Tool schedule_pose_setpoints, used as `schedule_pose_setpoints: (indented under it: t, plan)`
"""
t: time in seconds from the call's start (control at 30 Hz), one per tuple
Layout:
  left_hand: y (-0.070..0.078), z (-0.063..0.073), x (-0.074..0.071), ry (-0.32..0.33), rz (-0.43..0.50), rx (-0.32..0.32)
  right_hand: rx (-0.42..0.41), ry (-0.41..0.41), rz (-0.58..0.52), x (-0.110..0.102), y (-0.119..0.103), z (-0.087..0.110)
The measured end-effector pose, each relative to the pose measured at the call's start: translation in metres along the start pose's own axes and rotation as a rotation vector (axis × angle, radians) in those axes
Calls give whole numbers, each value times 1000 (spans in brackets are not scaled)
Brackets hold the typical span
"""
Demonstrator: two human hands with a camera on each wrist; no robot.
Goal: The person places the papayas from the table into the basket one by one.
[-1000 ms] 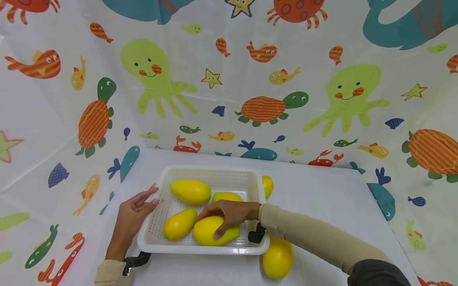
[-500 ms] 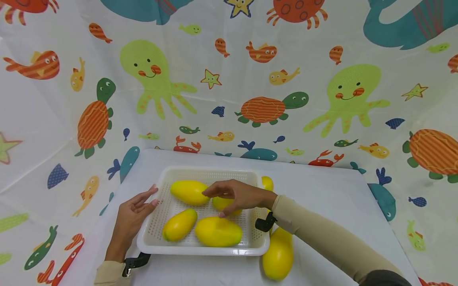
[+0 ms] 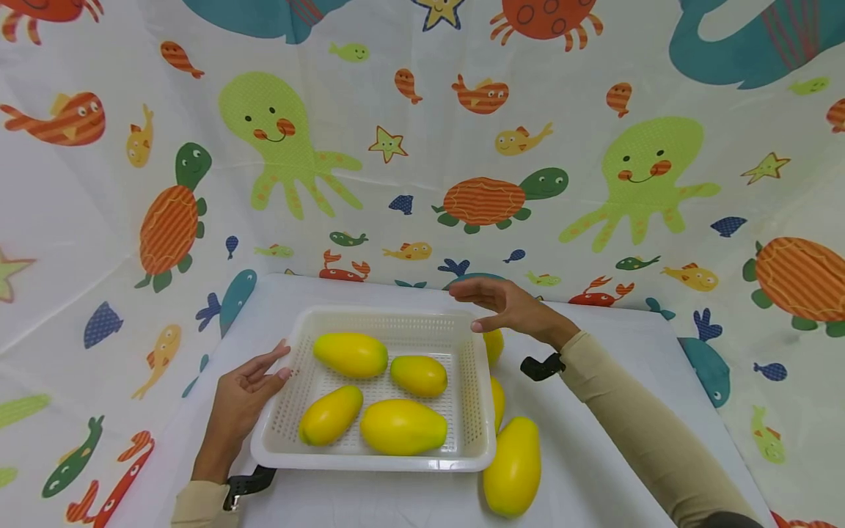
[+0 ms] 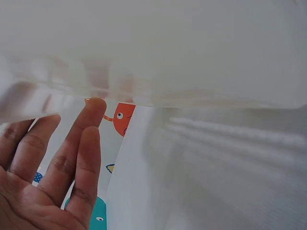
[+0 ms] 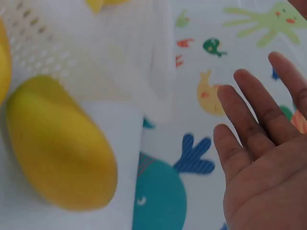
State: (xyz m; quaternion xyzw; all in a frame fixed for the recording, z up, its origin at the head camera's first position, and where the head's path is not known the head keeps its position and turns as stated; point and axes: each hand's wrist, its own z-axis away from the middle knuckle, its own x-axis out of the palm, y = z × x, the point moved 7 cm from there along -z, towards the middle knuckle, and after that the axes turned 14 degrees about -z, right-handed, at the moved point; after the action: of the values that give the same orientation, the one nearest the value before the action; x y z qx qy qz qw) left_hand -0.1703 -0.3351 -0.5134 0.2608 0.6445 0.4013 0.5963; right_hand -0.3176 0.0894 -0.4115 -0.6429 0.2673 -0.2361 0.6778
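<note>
Inside the white basket (image 3: 370, 462) on your bench (image 3: 634, 352) lie four yellow fruits (image 3: 403, 427). At nine o'clock, your left hand (image 3: 247, 396) has loosely extended, ungrasping fingers at the rim; at two, your right hand (image 3: 518, 312) hovers, fingers released. Three more fruits (image 3: 513, 467) lie outside, from two to four o'clock. At twelve hangs a sea-creature cloth (image 3: 370, 95).

A white perforated plastic basket (image 3: 376, 462) sits upright. Inside, four yellow mangoes (image 3: 403, 427) lie on their sides, two behind and two in front, the front pair greenish at one tip. Three more mangoes (image 3: 511, 467) lie outside along its right wall, which partly hides the farther two
</note>
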Motion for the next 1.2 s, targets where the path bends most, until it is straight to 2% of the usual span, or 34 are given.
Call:
schedule_pose_setpoints:
  t: [0.1, 0.27, 0.63, 0.93, 1.1, 1.2]
  plan:
    - [0, 0, 0, 2, 5, 3, 24, 29, -17, -19, 10, 8]
    - [0, -1, 0, -6, 10, -4, 62, 31, -36, -39, 30, 17]
    - [0, -1, 0, -12, 2, -40, 133, -32, -67, -62, 82, 25]
    - [-1, 1, 2, -16, 1, -39, 199, -95, -117, -65, 116, 18]
    - [-1, 1, 2, -15, -3, -42, 249, -100, -113, -63, 130, 18]
    - [-1, 1, 1, -11, 2, -33, 250, -98, -107, -66, 135, 21]
